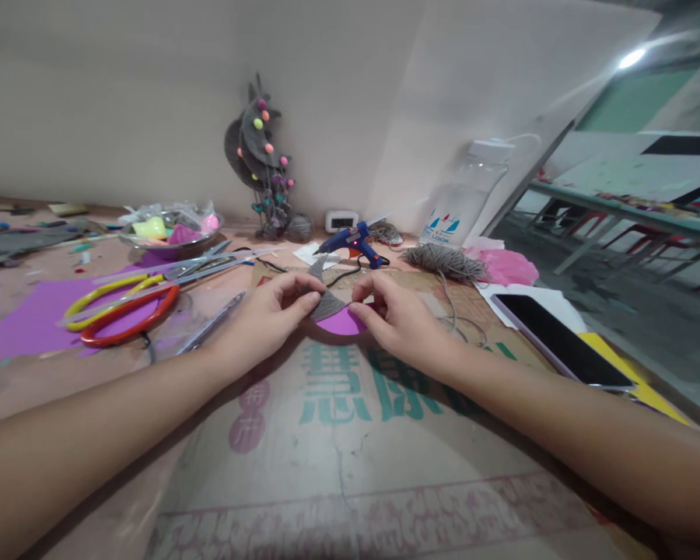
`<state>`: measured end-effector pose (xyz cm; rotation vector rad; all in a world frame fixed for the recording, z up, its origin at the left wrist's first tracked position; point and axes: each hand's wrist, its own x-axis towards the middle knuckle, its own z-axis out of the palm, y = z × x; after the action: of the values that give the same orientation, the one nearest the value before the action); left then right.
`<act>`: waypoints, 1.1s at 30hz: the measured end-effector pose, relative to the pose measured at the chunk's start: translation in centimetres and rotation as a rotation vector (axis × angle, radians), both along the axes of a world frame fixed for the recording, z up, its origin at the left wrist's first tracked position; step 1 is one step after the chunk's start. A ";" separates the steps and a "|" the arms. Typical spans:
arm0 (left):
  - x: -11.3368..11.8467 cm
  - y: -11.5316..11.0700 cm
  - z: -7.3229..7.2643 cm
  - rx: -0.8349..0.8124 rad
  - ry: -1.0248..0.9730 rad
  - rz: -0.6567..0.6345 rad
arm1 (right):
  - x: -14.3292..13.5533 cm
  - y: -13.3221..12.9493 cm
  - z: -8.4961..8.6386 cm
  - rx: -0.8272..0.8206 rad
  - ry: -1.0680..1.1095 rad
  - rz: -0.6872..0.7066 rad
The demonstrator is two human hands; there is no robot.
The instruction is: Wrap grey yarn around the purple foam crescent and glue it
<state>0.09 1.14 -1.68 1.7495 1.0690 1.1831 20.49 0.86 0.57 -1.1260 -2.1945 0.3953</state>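
Observation:
Between my two hands is a purple paper piece [344, 322] with a curved lower edge, partly covered by grey yarn [328, 306]. My left hand [285, 307] pinches the yarn-covered side between thumb and fingers. On the other side, my right hand [385, 309] pinches the purple piece near its edge, where the yarn ends. My fingers hide part of the piece. Just beyond the hands, a blue glue gun [355, 243] with a small red light rests on the table, its nozzle pointing left.
Scissors with yellow and red handles [131, 315] lie left on purple sheets [23, 315], beside a pen [213, 323]. Behind are a bowl [169, 247], a yarn-wrapped moon decoration [260, 148] and a small clock [341, 222]. Grey yarn [446, 262], a bottle [460, 198] and a phone [560, 338] sit right.

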 end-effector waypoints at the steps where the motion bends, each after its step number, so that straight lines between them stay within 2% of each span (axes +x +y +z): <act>1: 0.1 -0.1 0.0 -0.008 -0.011 -0.011 | 0.1 0.2 -0.3 -0.002 0.036 0.007; 7: 0.5 -0.6 0.1 -0.071 -0.124 -0.067 | 0.3 1.2 -1.1 -0.036 0.259 -0.007; 12: 0.4 -0.3 -0.3 -0.017 -0.045 -0.091 | 0.2 1.3 -1.2 -0.054 0.300 -0.008; 14: 0.3 -0.3 -0.3 0.006 -0.030 -0.082 | 0.2 1.3 -1.0 0.005 0.252 -0.014; 17: 0.3 -0.4 -0.2 0.036 -0.001 -0.084 | 0.3 1.4 -0.5 0.179 0.159 -0.029; 19: 0.3 -0.6 -0.1 0.053 0.033 -0.101 | 0.4 1.5 -0.3 0.222 0.093 -0.002; 26: 0.5 -1.0 0.4 0.045 0.103 -0.161 | -0.1 0.9 -0.5 0.119 -0.095 0.150; 29: 0.5 -1.1 0.5 0.052 0.137 -0.166 | -0.5 0.7 -0.3 0.025 -0.057 0.148; 33: 0.5 -1.2 0.4 0.065 0.101 -0.144 | -0.6 0.7 -0.2 -0.184 0.046 0.150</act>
<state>0.56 -0.02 -1.26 1.9203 0.9542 1.0605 19.91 1.60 0.38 -1.0384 -2.2451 0.6932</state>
